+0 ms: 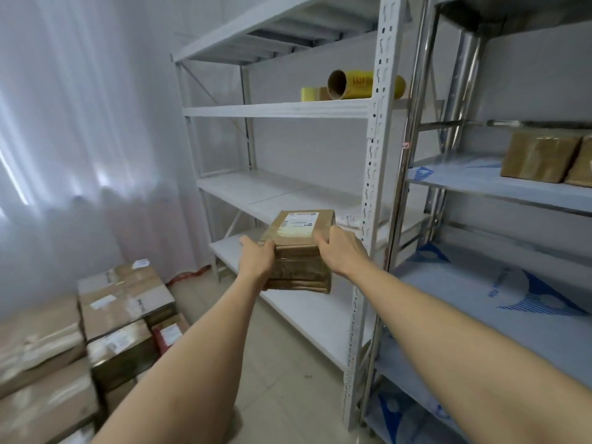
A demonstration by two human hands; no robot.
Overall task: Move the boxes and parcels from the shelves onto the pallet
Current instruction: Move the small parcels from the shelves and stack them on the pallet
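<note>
A small brown cardboard parcel (299,248) with a white shipping label on top is held in the air in front of the white shelf unit (288,108). My left hand (256,256) grips its left side and my right hand (339,251) grips its right side, fingers curled over the top edge. Both arms are stretched forward. At the lower left, several taped brown boxes (121,299) are stacked close together; what they stand on is hidden. Two more brown parcels (541,158) sit on a shelf of the steel rack (487,187) at the right.
Rolls of yellow wrap film (352,84) and a yellow tape roll (312,93) lie on an upper white shelf. A white curtain (80,139) covers the left wall. A red cable (189,274) runs along the tiled floor by the shelf foot.
</note>
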